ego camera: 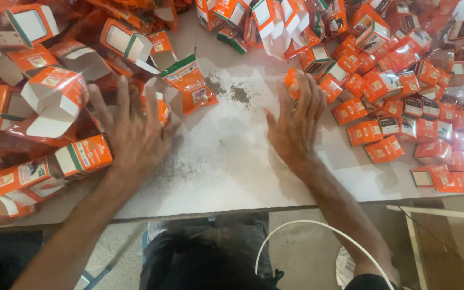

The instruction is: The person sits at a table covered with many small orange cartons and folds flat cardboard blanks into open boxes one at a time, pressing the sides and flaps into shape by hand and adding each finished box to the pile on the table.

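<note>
Nearest, a white cable (318,228) curves below the white tabletop (226,161), which carries dark powder (232,94) at its middle. On it, left hand (132,134), grip released, fingers spread flat, touching an orange carton (159,107) at the edge of the opened-carton heap (44,102); right hand (296,126), fingers curled around one small orange pack (292,83), beside the sealed-pack pile (409,102). Farther off, a loose orange sachet (191,83) between the hands, then more cartons (275,21) along the far edge.
</note>
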